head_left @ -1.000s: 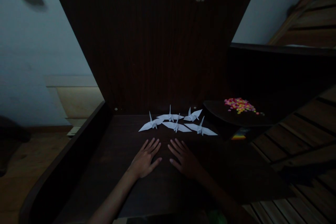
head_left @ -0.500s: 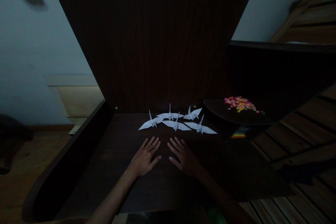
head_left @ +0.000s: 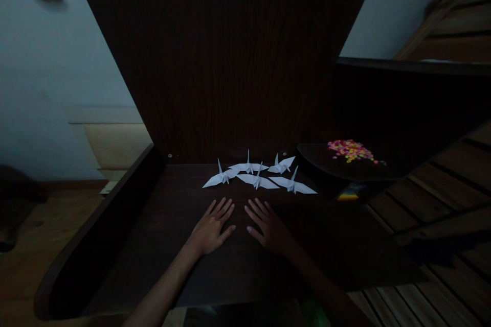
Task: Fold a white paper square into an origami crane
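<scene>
My left hand point(head_left: 210, 227) lies palm down on the dark wooden desktop point(head_left: 161, 245), fingers spread and holding nothing. To its right, my right hand point(head_left: 267, 229) rests flat in the same way, also with fingers apart. Several white folded paper cranes stand in two loose rows just beyond my fingertips. The left crane point(head_left: 221, 179), the front middle crane point(head_left: 258, 180) and the front right crane point(head_left: 293, 185) are closest to me. Behind them sit a back middle crane point(head_left: 248, 167) and a back right crane point(head_left: 282, 165). Neither hand touches a crane.
A rounded corner shelf point(head_left: 314, 159) at the right bears a heap of small pink, red and yellow pieces point(head_left: 351, 150). Below it is a small rainbow-coloured item point(head_left: 348, 196). A raised side board point(head_left: 95, 235) bounds the desk at left, and a tall back panel point(head_left: 238, 61) rises behind.
The view has shifted very slightly. Both hands and the paper cranes stay where they were.
</scene>
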Demonstrator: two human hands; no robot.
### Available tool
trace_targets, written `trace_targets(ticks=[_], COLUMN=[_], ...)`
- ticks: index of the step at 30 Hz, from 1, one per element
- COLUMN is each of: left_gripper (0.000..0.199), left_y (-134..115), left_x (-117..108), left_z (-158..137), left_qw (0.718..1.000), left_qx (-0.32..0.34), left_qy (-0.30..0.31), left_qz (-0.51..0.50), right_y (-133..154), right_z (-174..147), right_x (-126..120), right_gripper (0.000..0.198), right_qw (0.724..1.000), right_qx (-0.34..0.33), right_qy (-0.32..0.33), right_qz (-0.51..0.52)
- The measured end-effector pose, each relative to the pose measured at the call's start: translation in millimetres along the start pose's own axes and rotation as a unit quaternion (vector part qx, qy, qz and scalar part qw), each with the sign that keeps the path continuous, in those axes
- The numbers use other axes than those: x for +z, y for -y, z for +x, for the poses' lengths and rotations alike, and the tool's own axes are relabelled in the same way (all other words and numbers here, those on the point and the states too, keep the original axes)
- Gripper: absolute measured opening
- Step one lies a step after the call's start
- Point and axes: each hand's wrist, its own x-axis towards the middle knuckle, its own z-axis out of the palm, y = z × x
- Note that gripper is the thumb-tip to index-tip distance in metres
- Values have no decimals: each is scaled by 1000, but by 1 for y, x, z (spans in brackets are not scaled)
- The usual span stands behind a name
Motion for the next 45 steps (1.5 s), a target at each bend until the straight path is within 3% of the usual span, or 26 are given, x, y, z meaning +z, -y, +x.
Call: trace_targets(ticks=[15,45], left_gripper=[59,65], left_y=[1,2], left_x=[1,-1], left_z=[-1,-3], left_qw=[1000,999], left_qx=[7,-3], left_qy=[3,36], left_qz=[21,20], right_y=[-2,-5], right_z=[-1,1], right_x=[1,-3], right_gripper=[55,56], right_qw=[1000,1000], right_qx=[-9,-1], right_qy=[-25,24], right_qz=[-6,-8])
